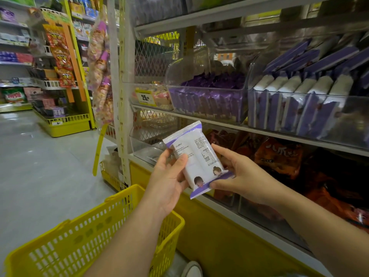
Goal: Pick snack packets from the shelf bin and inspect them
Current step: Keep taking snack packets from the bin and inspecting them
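Fingers of my left hand are curled round the left edge of a white plastic snack packet w/ purple sealed ends, thumb on the printed face, the rest behind it. Down-left of that hand, under my forearm, sits a yellow slotted plastic basket. Pkt is up in the air btwn both hands, tilted, the side w/ small print and two cartoon figures toward me. Right hand pinches the right side: forefinger along the upper edge, thumb on the lower purple seal. Above the hands is a clear plastic bin of dark purple packets. Up and right of the right hand, a clear plastic shelf bin is packed w/ the same white-and-purple pkts stood on end. Lower, right of my fingers, lie orange-brown bags.

Step in hand, imo: inspection. Pick is done, I'm on the printed side. Nxt prob calls for flipping it to check the other face and seals w/ a light grip so nothing gets crushed, then basket or bin.
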Tool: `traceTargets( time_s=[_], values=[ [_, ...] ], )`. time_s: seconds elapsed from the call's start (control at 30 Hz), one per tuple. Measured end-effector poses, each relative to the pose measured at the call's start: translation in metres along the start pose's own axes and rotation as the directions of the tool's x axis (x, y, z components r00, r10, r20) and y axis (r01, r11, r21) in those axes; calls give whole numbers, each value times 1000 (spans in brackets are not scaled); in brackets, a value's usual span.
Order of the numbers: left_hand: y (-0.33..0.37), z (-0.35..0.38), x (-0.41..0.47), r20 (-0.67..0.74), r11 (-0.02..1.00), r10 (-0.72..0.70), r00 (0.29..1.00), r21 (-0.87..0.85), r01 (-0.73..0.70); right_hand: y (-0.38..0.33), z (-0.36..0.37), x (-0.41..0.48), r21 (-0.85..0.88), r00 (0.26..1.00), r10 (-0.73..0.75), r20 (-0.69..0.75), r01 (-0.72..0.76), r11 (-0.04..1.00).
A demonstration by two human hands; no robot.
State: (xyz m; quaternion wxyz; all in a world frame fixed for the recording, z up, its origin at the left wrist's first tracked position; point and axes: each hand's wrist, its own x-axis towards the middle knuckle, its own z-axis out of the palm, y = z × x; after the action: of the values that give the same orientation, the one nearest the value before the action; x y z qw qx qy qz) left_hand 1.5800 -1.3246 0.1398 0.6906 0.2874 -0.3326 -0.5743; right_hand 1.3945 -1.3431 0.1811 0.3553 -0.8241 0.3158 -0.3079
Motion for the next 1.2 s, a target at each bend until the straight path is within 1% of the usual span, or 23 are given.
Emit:
traceTargets(
  time_s=[0.07, 0.17, 0.23, 0.3, 0.37, 0.4, 0.47, 0.5, 0.53, 0.6, 0.67, 0.7, 0.73, 0.77, 0.83, 0.9, 1.0, 1.13, 1.2],
  values=[
    [-2, 2, -1, -1, 1000, 9, 1000, -18, -9, 1, 8, -1, -88, 998, -51, -49, 47, 995],
    [-3, 2, -2, -5, 1000, 15, 1000, -18, -15, -1, 18, -2, -96, 985, -157, -78, 149, 984],
    [-4, 2, -2, -20, 1000, 11, 1000, -14, -11, -3, 22, -1, -125, 978, -185, -93, 173, 977],
    [-3, 1, -2, -35, 1000, 8, 999, -3, -8, 1, 21, -2, -109, 980, -175, -93, 165, 980],
    [-3, 0, -1, -37, 1000, 4, 999, 12, -3, 6, 16, -1, 9, 992, -106, -66, 107, 994],
    [-2, 1, -2, -31, 1000, -5, 1000, 23, 6, 6, 13, 0, 111, 996, -68, -49, 73, 991],
    [-2, 2, -4, -11, 998, -32, 999, 46, 33, 3, 8, 1, 321, 1000, 4, -13, 1, 947],
    [-3, 3, -5, -2, 997, -42, 999, 63, 43, 0, 7, 2, 396, 999, 32, 5, -32, 918],
    [-3, 5, -6, 1, 994, -46, 999, 96, 46, -1, 5, 3, 444, 998, 51, 22, -56, 894],
    [-6, 8, -8, -18, 975, -18, 1000, 222, 21, -3, 6, 5, 478, 996, 78, 38, -86, 874],
    [-9, 9, -10, -37, 915, 55, 998, 403, -35, -2, 10, 6, 462, 996, 89, 14, -85, 883],
    [-10, 10, -11, -20, 870, 85, 996, 488, -65, 0, 13, 7, 443, 996, 84, -7, -72, 894],
    [-12, 10, -12, 21, 831, 91, 996, 549, -87, 2, 15, 8, 424, 997, 73, -30, -54, 904],
    [-12, 12, -13, 70, 806, 67, 995, 584, -95, 3, 16, 8, 412, 997, 64, -51, -37, 910],
    [-12, 12, -15, 119, 786, -12, 993, 615, -64, 5, 19, 9, 404, 996, 45, -80, -9, 915],
    [-11, 11, -14, 126, 770, -51, 991, 637, -41, 5, 21, 8, 391, 996, 28, -89, 9, 920],
    [-11, 12, -14, 126, 756, -31, 992, 651, -59, 4, 23, 7, 351, 996, 13, -89, 19, 936],
    [-15, 14, -14, 77, 751, 8, 997, 657, -57, 0, 25, 6, 334, 997, -4, -77, 29, 942],
    [-15, 13, -13, 43, 767, 16, 999, 641, -39, -2, 26, 5, 324, 997, -13, -73, 36, 945]
  ],
)
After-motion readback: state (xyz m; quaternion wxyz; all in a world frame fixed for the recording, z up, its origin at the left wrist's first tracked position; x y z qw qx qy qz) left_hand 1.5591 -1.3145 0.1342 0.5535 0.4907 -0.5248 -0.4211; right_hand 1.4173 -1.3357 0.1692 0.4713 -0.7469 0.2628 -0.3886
